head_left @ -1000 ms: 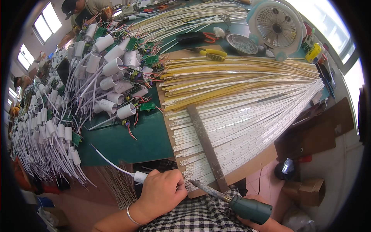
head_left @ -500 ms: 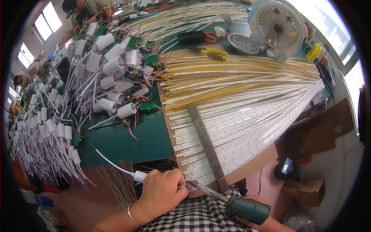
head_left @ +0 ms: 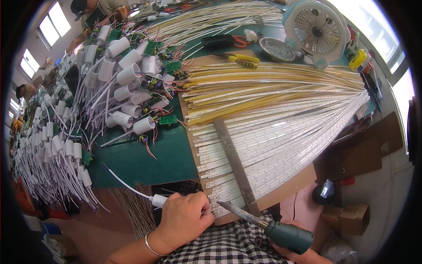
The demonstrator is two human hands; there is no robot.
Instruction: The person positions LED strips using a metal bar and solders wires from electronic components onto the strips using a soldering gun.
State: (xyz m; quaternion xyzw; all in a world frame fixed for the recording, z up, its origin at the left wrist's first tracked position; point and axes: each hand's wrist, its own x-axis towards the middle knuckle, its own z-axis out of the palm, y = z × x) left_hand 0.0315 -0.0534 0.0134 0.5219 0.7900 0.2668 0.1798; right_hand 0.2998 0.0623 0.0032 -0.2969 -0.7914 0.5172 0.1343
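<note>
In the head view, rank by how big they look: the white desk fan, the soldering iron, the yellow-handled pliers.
1. Soldering iron, though it lies nearest the camera, so this is unsure.
2. White desk fan, close behind it.
3. Yellow-handled pliers, clearly smallest.

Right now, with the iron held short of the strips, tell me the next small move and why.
Probably ease the soldering iron tip forward to the near strip ends. The left hand grips a white wired cap right beside those ends, while the right hand holds the iron with its tip just short of them.
</note>
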